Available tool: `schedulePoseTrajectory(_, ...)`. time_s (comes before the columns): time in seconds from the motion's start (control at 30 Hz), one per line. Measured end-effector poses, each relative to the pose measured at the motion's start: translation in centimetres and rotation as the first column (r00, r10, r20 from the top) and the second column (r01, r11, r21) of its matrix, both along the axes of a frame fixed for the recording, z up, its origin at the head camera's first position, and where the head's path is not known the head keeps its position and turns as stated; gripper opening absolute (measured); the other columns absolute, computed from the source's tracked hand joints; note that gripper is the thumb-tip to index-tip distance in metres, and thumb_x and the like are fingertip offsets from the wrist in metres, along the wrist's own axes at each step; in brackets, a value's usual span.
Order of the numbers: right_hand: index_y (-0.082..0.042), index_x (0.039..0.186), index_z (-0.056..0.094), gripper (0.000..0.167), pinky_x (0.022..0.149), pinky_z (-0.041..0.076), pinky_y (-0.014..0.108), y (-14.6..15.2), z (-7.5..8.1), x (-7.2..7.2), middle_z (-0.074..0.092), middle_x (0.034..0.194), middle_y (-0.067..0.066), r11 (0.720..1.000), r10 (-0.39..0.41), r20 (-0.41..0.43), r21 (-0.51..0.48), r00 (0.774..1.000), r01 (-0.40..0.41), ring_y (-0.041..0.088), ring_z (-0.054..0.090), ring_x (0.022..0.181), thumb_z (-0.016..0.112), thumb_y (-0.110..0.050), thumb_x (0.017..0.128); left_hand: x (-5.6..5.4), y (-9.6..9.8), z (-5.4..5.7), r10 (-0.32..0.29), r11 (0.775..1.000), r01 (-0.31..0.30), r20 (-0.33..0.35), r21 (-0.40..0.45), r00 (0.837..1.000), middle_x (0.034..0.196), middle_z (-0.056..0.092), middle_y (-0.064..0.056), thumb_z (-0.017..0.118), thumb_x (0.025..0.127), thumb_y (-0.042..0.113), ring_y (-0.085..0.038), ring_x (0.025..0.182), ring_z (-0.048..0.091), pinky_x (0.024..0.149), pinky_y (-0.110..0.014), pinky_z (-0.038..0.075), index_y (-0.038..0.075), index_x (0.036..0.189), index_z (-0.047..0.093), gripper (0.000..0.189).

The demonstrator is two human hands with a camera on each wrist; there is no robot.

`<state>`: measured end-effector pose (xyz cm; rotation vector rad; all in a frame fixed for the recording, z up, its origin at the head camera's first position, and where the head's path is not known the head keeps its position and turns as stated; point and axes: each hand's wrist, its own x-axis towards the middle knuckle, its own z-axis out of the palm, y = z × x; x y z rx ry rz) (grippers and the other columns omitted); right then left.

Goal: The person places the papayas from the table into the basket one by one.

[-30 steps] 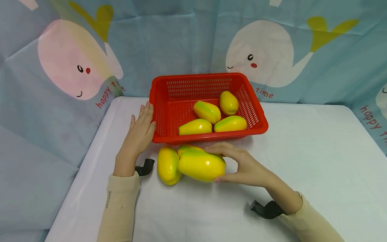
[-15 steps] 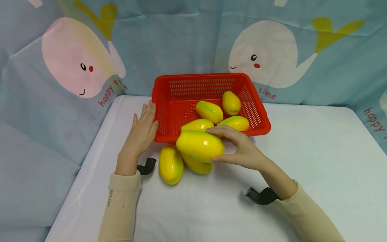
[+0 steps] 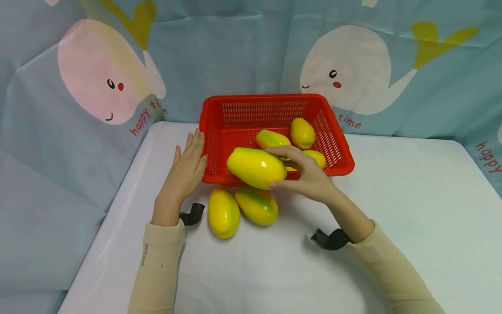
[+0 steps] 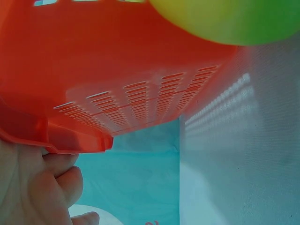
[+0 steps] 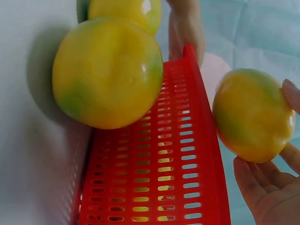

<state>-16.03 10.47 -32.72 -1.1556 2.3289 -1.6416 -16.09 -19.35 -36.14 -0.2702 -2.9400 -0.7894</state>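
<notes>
My right hand [image 3: 307, 176] grips the blunt end of a yellow papaya [image 3: 255, 168], thumb below and fingers above. The fruit hangs over the front rim of the red plastic basket [image 3: 337, 146]; in the right wrist view this papaya [image 5: 253, 115] is level with the rim, on its upper side. My left hand [image 3: 184, 170] rests with straight fingers along the basket's left side; the left wrist view has the hand [image 4: 37, 187] at the rim's underside. Two more papayas lie on the white cloth before the basket, a left one [image 3: 223, 213] and a right one [image 3: 256, 207].
Several papayas are in the basket, among them a middle one [image 3: 270, 138] and a back right one [image 3: 303, 133]; the held fruit and hand partly hide others. A blue whale-print curtain [image 3: 235, 52] stands behind. Black wrist mounts [image 3: 331, 240] sit under both wrists.
My right hand has lifted the papaya from in front of the basket up and forward to its front rim, uncovering the papaya beneath. The left hand stays at the basket's side.
</notes>
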Motion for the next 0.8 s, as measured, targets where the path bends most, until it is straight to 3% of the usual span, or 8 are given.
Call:
schedulePoseTrajectory(0.3,-0.001,0.131,0.052,0.06,0.097,0.044,0.04,-0.8,0.0,-1.8,0.051,0.132,0.006,0.999,-0.037,0.011,-0.011,0.999,0.037,0.018,0.05,0.115,0.077,-0.006,0.077,-0.1,0.1,0.0,0.011,1.0,-0.011,0.009,-0.004,1.0,0.158,0.005,-0.007,0.035,0.099,0.024,-0.022,0.144,0.0,0.112,-0.053,-0.004,0.006,0.152,0.01,0.06)
schedulePoseTrajectory(0.47,-0.004,0.134,0.05,0.061,0.098,0.044,0.039,-1.3,0.1,-3.1,0.051,0.133,0.004,0.997,-0.076,0.083,-0.012,0.994,0.077,0.019,0.05,0.115,0.075,-0.004,0.078,-0.1,0.1,0.1,0.006,1.0,-0.006,0.004,-0.007,1.0,0.158,0.006,-0.007,0.035,0.1,0.023,-0.023,0.144,0.0,0.112,-0.054,-0.003,0.006,0.151,0.01,0.06)
schedulePoseTrajectory(0.63,-0.008,0.134,0.05,0.059,0.1,0.042,0.039,-1.7,-0.2,-4.6,0.05,0.133,0.004,0.991,-0.134,0.175,0.023,0.975,0.132,0.023,0.051,0.115,0.074,-0.01,0.081,-0.1,0.1,0.1,0.013,1.0,-0.013,0.002,-0.003,1.0,0.158,0.007,-0.008,0.036,0.099,0.023,-0.023,0.144,0.001,0.112,-0.055,-0.002,0.006,0.151,0.011,0.06)
schedulePoseTrajectory(0.8,-0.011,0.135,0.05,0.06,0.098,0.043,0.038,-2.3,-0.5,-5.8,0.051,0.133,0.002,0.983,-0.183,0.216,0.068,0.959,0.172,0.023,0.052,0.114,0.075,-0.018,0.081,-0.1,0.1,0.0,0.019,1.0,-0.019,0.0,0.008,1.0,0.158,0.007,-0.007,0.037,0.099,0.023,-0.022,0.144,0.001,0.112,-0.054,-0.002,0.007,0.152,0.012,0.061)
